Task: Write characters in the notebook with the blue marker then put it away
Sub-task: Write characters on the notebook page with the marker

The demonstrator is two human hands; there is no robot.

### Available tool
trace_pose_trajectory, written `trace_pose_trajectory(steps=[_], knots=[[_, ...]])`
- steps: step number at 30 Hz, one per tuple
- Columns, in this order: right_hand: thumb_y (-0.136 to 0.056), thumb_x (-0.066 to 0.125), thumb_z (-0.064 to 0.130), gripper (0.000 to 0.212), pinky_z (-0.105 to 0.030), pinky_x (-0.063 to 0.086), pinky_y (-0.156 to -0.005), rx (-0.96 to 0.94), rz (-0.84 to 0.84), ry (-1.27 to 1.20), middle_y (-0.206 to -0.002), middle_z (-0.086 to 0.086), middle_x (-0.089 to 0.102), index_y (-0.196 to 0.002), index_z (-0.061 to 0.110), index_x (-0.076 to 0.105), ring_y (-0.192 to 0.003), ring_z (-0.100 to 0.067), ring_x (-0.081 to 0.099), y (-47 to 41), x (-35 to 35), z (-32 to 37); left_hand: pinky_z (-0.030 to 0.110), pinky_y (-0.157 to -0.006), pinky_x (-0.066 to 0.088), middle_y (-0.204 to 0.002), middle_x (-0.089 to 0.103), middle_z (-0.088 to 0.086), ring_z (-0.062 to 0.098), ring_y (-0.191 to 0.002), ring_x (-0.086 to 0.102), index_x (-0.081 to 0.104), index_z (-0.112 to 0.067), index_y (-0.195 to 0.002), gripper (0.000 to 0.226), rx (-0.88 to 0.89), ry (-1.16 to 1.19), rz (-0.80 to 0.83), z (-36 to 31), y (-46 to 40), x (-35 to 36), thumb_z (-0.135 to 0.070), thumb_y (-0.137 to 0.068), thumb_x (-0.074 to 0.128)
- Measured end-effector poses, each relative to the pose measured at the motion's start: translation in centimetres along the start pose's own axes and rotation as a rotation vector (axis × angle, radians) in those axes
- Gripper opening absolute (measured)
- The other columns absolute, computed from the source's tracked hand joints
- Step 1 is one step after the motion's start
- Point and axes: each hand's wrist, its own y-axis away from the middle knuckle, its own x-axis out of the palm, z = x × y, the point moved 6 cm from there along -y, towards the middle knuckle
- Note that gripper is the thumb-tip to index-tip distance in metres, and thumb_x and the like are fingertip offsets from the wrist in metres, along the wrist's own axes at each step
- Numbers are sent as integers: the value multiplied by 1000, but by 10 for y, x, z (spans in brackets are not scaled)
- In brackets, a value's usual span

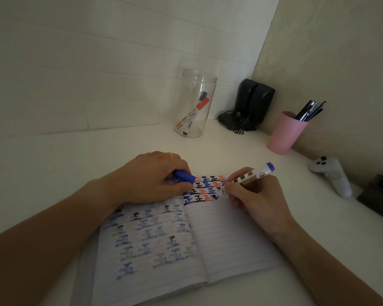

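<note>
Marker tip point(222, 192) behind fingers, notebook point(230, 235) corner cropped (bottom), left-page characters blurred

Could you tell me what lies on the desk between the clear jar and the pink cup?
In the head view, two black speakers with tangled cables stand between the clear jar and pink cup.

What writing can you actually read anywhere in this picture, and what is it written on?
"正", repeated in blue, red and black: right page of the notebook, top rows.
"正", repeated, faint show-through: left page.
Print on the blue marker in the right hand: too blurred to read.
Print on the markers in the clear jar: too small to read.
Blue cap in the left hand: no text visible.
</note>
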Motion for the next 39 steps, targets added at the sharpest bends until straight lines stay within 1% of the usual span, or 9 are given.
trace_pose_trajectory(steps=[9,12,14,16,21,27,32,36,39], knots=[[-76,72,5,9,-17,47,-49,-13,17,-16,-53,0,66,-70,12,73,-49,-10,59,0,1,1,26,-68,45,-89,62,-16,4,-76,55,64,-37,-106,35,2,-8,7,1,0,1,-63,-88,50],[-75,74,11,2,-26,52,-53,-16,28,39,-57,-10,69,-73,12,74,-52,-13,62,1,2,3,25,-68,44,-89,61,-17,3,-77,54,63,-38,-107,34,4,-14,6,2,0,1,-63,-89,49],[-70,72,16,4,-30,50,-54,-2,0,85,-55,-4,67,-70,13,73,-52,-12,59,0,2,2,25,-68,44,-89,61,-17,2,-76,54,63,-38,-106,35,4,-15,5,2,-1,2,-64,-88,49],[-68,69,16,3,-27,46,-52,16,-40,118,-51,5,63,-66,14,71,-50,-10,55,-2,-1,0,25,-67,44,-88,61,-17,2,-76,54,63,-38,-106,36,4,-15,4,2,0,1,-65,-88,48],[-62,66,25,9,-24,42,-51,67,-117,161,-48,7,61,-61,17,69,-45,-4,50,-3,-6,-6,23,-67,42,-90,62,-16,2,-77,55,64,-37,-108,37,13,-12,11,1,0,1,-65,-88,47],[-71,70,20,13,-14,38,-44,99,-113,161,-46,11,60,-58,18,68,-42,0,50,-6,-6,-11,23,-67,44,-88,61,-17,1,-76,55,63,-38,-106,40,-3,-12,3,1,0,1,-67,-86,45],[-73,72,24,13,-23,35,-35,441,-163,-279,-49,1,55,-63,16,68,-40,-11,44,-24,-15,-10,22,-68,41,-89,58,-17,1,-77,53,63,-38,-107,34,-25,-25,-1,-5,4,-3,-63,-89,49],[-83,75,9,3,-23,42,-45,372,-175,-394,-57,-1,63,-83,7,77,-52,-13,52,-41,-12,-6,23,-70,42,-91,59,-17,2,-77,54,64,-37,-109,31,-33,-27,12,-7,4,-4,-58,-90,50],[-88,73,9,13,-24,53,-55,310,-224,-575,-73,-8,76,-98,8,82,-65,-15,67,-36,-7,-13,27,-73,45,-96,59,-17,3,-81,54,63,-36,-112,32,-42,-34,29,-7,3,-4,-52,-92,45]])
